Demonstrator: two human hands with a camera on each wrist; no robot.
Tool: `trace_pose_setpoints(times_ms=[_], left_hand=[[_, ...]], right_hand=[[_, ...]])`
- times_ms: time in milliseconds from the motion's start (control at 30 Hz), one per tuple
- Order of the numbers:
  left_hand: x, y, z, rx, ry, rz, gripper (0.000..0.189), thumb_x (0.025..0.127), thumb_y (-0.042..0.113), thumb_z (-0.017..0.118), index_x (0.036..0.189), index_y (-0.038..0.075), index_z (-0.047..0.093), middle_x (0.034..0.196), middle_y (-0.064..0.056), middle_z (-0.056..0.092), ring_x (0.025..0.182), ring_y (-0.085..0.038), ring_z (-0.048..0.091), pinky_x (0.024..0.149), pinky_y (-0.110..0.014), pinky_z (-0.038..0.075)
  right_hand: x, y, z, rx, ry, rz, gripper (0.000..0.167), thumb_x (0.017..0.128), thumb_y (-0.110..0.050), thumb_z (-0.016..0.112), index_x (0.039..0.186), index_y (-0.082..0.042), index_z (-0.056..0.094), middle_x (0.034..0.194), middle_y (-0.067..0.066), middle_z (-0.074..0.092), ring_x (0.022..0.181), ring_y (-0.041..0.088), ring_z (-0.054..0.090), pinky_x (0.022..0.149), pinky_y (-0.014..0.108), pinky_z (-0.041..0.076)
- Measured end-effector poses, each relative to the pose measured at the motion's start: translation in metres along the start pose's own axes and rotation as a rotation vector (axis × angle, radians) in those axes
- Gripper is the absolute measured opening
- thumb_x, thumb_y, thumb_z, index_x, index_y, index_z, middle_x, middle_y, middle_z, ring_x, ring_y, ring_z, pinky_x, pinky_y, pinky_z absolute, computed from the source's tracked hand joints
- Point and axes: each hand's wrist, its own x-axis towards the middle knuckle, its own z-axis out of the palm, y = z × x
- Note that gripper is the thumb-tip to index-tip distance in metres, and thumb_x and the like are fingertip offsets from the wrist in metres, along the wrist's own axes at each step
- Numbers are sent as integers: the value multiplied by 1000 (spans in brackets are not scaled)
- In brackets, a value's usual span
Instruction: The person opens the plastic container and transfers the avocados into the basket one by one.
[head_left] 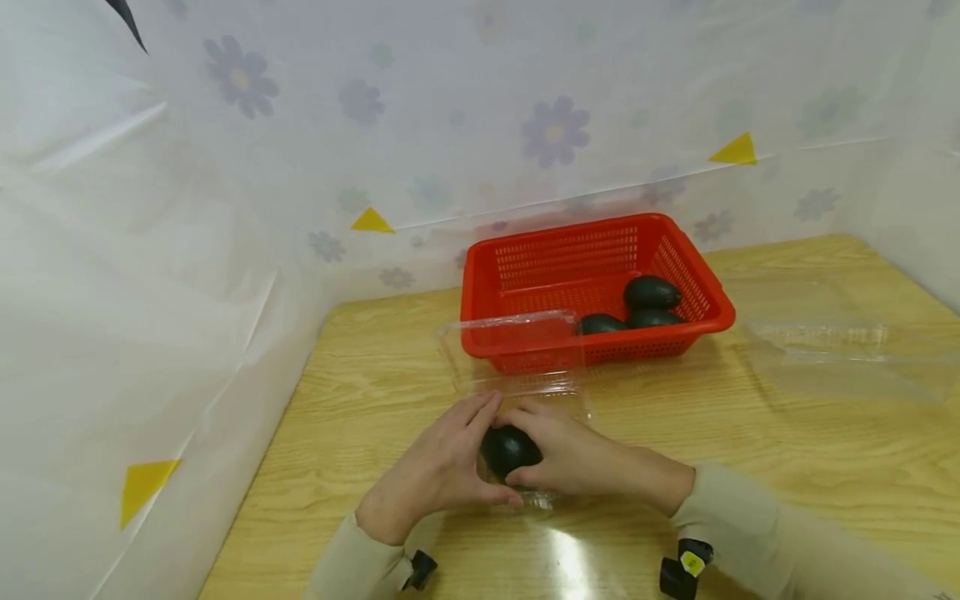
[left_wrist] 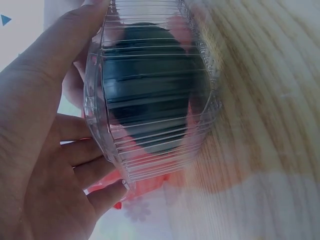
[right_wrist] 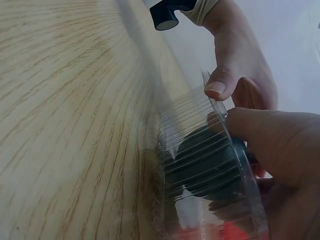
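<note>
A dark green avocado is inside an open clear plastic clamshell box on the table. Its hinged lid stands folded back toward the basket. My left hand holds the box at its left side, the thumb over the near rim in the right wrist view. From the right, my right hand grips the avocado, with thumb and fingers curled round it. Ribbed plastic covers part of the avocado in both wrist views.
A red basket stands behind the box, with several avocados in its right part. Another clear plastic box lies open at the right. White flowered sheeting hangs behind and at the left of the wooden table.
</note>
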Motion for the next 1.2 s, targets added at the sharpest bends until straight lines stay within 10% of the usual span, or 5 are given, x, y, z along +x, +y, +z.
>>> trace_pose_setpoints(times_ms=[800, 1200], left_hand=[[2, 1, 0, 2, -16, -22, 121, 65, 69, 80, 154, 2, 31, 155, -13, 40, 142, -27, 41, 115, -41, 39], [3, 3, -2, -15, -61, -74, 120, 66, 68, 81, 154, 2, 31, 157, -11, 38, 144, -28, 39, 116, -42, 38]], right_hand=[[-8, 4, -27, 56, -52, -19, 61, 82, -19, 78, 138, -26, 54, 140, -12, 54, 130, 14, 50, 108, 46, 42], [-30, 2, -64, 54, 3, -53, 53, 82, -17, 75, 132, -22, 57, 124, -5, 61, 105, 15, 56, 86, 32, 52]])
